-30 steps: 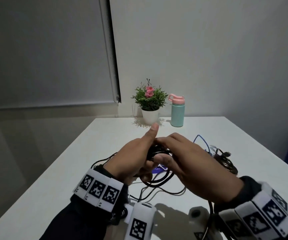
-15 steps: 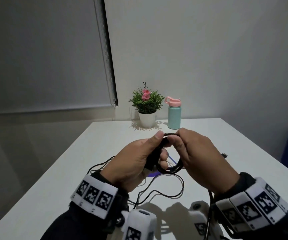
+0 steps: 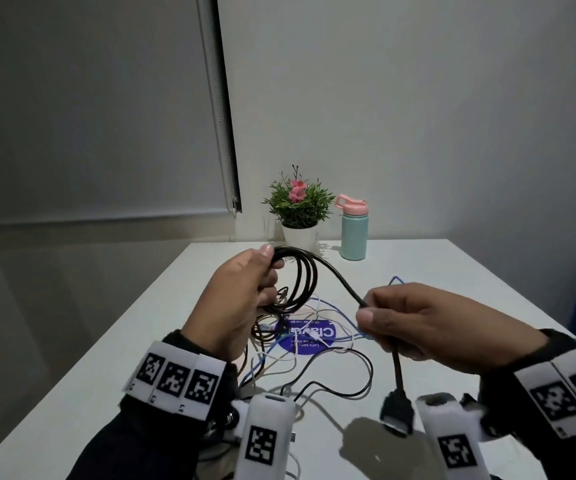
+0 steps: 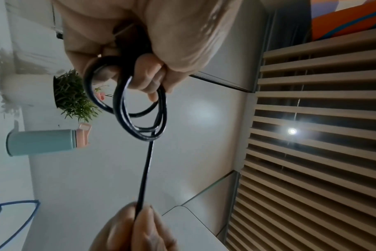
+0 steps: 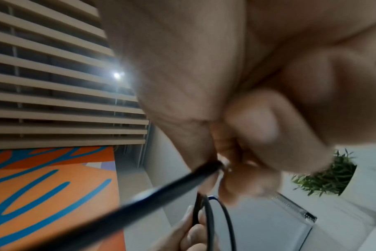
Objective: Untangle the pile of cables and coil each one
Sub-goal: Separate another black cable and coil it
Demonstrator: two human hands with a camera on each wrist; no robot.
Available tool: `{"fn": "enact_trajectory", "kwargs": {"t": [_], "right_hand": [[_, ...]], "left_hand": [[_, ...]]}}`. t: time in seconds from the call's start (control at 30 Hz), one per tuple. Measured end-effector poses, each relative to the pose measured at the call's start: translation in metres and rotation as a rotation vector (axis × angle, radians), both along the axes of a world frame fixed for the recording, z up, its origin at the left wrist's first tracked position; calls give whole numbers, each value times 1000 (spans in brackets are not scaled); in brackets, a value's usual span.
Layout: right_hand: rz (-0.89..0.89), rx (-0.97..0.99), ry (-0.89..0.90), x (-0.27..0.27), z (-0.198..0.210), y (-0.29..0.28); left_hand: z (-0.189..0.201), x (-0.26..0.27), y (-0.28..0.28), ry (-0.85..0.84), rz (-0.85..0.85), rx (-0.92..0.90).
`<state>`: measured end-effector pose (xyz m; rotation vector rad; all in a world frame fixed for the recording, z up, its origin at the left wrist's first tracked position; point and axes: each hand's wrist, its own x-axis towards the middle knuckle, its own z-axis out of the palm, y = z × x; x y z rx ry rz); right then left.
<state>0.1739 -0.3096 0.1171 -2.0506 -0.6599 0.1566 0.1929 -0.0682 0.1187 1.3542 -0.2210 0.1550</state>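
Nearest to us, our right hand (image 3: 428, 327) pinches the thick black round cable (image 3: 335, 277) between thumb and fingers, and its flat black plug (image 3: 397, 412) hangs below. Our left hand (image 3: 241, 299) grips the coiled loops of this cable above the white table (image 3: 106, 358). Under them lies the tangled pile of thin blue, white and black cables (image 3: 307, 344). Further away stand a small green plant in a white pot (image 3: 298, 209) and a mint bottle with a pink lid (image 3: 353, 228).

Dark sleeves (image 3: 134, 441) both arms; white wristbands (image 3: 175, 377) bearing black square-code markers; white wrist camera housings (image 3: 266, 434), each one marker.
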Motion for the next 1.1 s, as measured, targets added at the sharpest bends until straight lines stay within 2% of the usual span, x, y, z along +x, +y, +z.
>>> {"fn": "enact_trajectory", "kwargs": {"t": [0.07,0.17,0.27,0.37,0.43,0.53,0.6,0.77,0.9,1.03,1.1], "right_hand": [[-135,149,-48,5,2,1],[-342,532,-181,11,8,0],[-346,716,-271,15,4,2],[-256,828,-200,16,0,8],[-258,829,-218,16,-1,7],[-373,739,-389,16,4,0],[-374,745,-413,14,7,0],[-219,851,-175,11,4,11],[-89,966,83,5,0,27],[-56,751,83,-1,-13,48],[-13,732,134,-3,-16,50]], "left_hand": [[-1,0,3,15,-78,-19],[-2,-6,1,59,-294,-102],[-3,-14,-5,59,-460,-119],[-4,-18,-9,48,-525,-108],[-4,-20,-9,60,-567,-119],[-3,-22,-9,55,-642,-67],[-4,-23,-11,48,-662,-46],[-6,-23,-16,48,-614,-116],[-8,-20,-26,-52,-470,-48],[-18,-19,-33,-137,-398,90],[-20,-18,-33,-129,-382,107]]}}
